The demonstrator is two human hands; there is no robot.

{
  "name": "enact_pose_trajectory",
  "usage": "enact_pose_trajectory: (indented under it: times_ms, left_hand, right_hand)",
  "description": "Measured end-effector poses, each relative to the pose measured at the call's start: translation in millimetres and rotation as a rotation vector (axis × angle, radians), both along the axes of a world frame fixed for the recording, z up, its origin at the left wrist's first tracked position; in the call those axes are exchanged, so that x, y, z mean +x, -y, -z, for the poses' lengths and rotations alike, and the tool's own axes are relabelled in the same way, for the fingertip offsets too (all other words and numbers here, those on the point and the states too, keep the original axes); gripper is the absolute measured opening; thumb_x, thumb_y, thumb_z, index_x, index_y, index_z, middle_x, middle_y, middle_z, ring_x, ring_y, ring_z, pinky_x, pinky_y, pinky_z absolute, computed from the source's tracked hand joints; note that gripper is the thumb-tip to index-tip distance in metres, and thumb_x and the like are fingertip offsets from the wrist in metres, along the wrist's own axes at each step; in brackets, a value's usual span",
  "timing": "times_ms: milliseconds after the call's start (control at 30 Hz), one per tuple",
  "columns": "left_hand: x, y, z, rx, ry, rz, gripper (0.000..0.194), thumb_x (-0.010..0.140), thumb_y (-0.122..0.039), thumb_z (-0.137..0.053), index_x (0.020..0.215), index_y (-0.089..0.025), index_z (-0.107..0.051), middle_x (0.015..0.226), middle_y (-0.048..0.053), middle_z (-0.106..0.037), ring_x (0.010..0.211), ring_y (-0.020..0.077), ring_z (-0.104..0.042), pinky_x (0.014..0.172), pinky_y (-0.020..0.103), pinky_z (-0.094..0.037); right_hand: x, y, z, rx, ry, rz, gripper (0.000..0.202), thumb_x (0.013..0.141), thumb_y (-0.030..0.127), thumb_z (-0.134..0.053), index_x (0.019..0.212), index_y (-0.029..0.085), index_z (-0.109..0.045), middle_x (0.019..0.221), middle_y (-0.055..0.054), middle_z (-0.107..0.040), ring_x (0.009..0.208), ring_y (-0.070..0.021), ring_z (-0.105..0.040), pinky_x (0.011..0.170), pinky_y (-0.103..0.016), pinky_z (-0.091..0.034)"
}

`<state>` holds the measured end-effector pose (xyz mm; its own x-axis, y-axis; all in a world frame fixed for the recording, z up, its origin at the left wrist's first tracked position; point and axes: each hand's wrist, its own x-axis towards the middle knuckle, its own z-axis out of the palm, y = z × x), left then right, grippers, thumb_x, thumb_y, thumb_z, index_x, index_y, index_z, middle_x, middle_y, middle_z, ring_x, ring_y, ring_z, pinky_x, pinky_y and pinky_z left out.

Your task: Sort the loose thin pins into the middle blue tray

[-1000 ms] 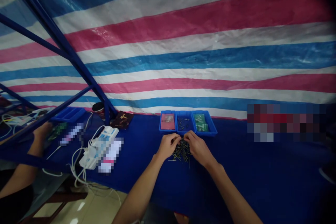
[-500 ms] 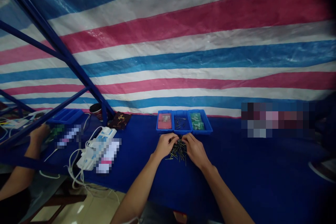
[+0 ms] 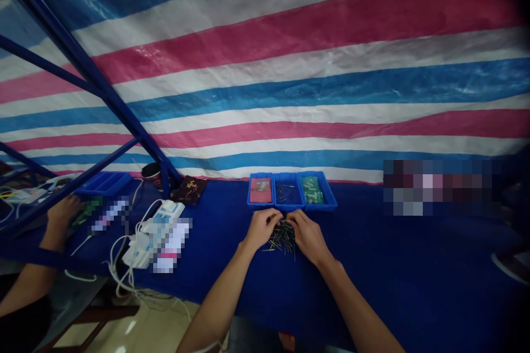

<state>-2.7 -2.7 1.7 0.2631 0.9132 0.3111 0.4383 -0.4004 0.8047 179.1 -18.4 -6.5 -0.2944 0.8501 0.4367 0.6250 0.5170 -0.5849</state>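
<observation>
On the blue table [image 3: 393, 265], left hand [image 3: 260, 230] and right hand [image 3: 308, 234] are nearly meeting over thin rods [image 3: 282, 237], grip unclear; light pinching should suit.

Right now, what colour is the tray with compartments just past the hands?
The tray is blue, seen best in the current head view.

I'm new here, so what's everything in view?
striped sheet: one, red-white-blue, background
frame: one, blue, left
table: one, blue, foreground
divided trays: two, blue, center and far left
pink piece: one, pink, central tray, left
green pieces: several, green, central tray, right
thin pieces: many, dark, central pile, middle compartment
power strip: one, white, left
cables: several, white, left
packet: one, brown, by frame
cup: one, dark, by frame
pixelated patches: three, mixed, sides
co-worker's hand: one, bare, far left
left hand and right hand: two, bare, at pile
</observation>
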Motion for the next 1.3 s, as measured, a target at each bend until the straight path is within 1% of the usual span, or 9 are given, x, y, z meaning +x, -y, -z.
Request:
enact_pose_trajectory:
  times_ms: [133,233,433,533,633,767,967,1133,1300]
  left_hand:
    - [0.4,0.5,-1.9,0.008,0.009,0.000,0.030,0.097,-0.033,-0.053,0.083,-0.015,-0.072,0.071,0.002,-0.070,0.065,0.0136,-0.063,0.068,0.021,-0.047]
    - [0.5,1.0,-1.5,0.012,-0.005,0.005,0.031,0.097,-0.034,-0.052,0.083,-0.014,-0.072,0.071,0.003,-0.070,0.065,0.0137,-0.062,0.067,0.021,-0.046]
    - [1.4,2.3,0.9,0.043,-0.075,0.051,0.023,0.094,-0.033,-0.059,0.089,-0.015,-0.073,0.075,0.003,-0.070,0.063,0.0127,-0.058,0.062,0.021,-0.042]
    - [1.7,2.4,0.1,0.054,-0.076,0.054,0.024,0.094,-0.032,-0.058,0.087,-0.014,-0.073,0.077,0.004,-0.071,0.065,0.0129,-0.058,0.064,0.022,-0.043]
    - [1.2,2.0,-0.3,0.055,-0.050,0.044,0.022,0.094,-0.029,-0.058,0.088,-0.014,-0.073,0.079,0.004,-0.072,0.067,0.0137,-0.061,0.067,0.022,-0.045]
    - [0.7,1.5,0.1,0.060,-0.046,0.048,0.018,0.093,-0.025,-0.059,0.090,-0.015,-0.073,0.080,0.004,-0.072,0.069,0.0140,-0.062,0.069,0.023,-0.047]
    - [1.8,0.8,2.4,0.060,-0.063,0.035,0.020,0.093,-0.028,-0.059,0.088,-0.015,-0.073,0.077,0.004,-0.071,0.067,0.0143,-0.062,0.068,0.023,-0.047]
    - [2.0,1.2,2.5,0.056,-0.055,0.037,0.023,0.094,-0.031,-0.058,0.088,-0.014,-0.072,0.076,0.004,-0.070,0.066,0.0139,-0.061,0.066,0.023,-0.046]
    - [2.4,1.7,1.6,0.072,-0.060,0.027,0.025,0.094,-0.033,-0.058,0.087,-0.014,-0.072,0.073,0.004,-0.069,0.064,0.0134,-0.058,0.064,0.023,-0.045]
  right_hand:
    - [-0.4,0.8,-2.1,-0.004,0.007,-0.002,0.020,0.102,0.023,-0.037,0.096,0.023,-0.056,0.093,-0.004,-0.064,0.077,-0.0165,-0.064,0.070,-0.026,-0.046]
    - [0.2,1.2,-2.1,-0.001,0.009,0.003,0.020,0.102,0.023,-0.037,0.096,0.023,-0.056,0.093,-0.004,-0.064,0.077,-0.0162,-0.064,0.071,-0.026,-0.046]
    - [2.8,-0.1,3.1,0.010,0.019,0.072,0.021,0.103,0.024,-0.036,0.096,0.023,-0.056,0.093,-0.003,-0.064,0.078,-0.0165,-0.064,0.069,-0.027,-0.045]
    - [2.9,0.0,3.1,-0.006,-0.011,0.053,0.021,0.103,0.024,-0.036,0.097,0.023,-0.056,0.092,-0.003,-0.064,0.078,-0.0165,-0.065,0.072,-0.027,-0.046]
    - [1.9,0.9,2.0,-0.011,-0.043,0.011,0.018,0.102,0.026,-0.040,0.102,0.023,-0.058,0.096,-0.003,-0.065,0.082,-0.0171,-0.066,0.075,-0.027,-0.048]
    - [1.1,1.5,2.2,0.016,-0.029,-0.012,0.022,0.102,0.024,-0.039,0.106,0.024,-0.061,0.101,-0.005,-0.067,0.087,-0.0176,-0.067,0.077,-0.027,-0.049]
    - [2.1,2.2,0.1,0.055,-0.005,0.027,0.025,0.102,0.025,-0.038,0.101,0.024,-0.064,0.097,-0.004,-0.068,0.083,-0.0160,-0.067,0.073,-0.025,-0.048]
    - [1.6,2.9,-2.6,0.044,0.022,0.048,0.024,0.102,0.026,-0.039,0.098,0.024,-0.063,0.094,-0.003,-0.067,0.081,-0.0148,-0.066,0.069,-0.024,-0.045]
    - [1.5,3.3,-2.8,0.028,0.034,0.057,0.023,0.103,0.027,-0.040,0.098,0.023,-0.062,0.094,-0.003,-0.067,0.081,-0.0154,-0.066,0.069,-0.025,-0.045]
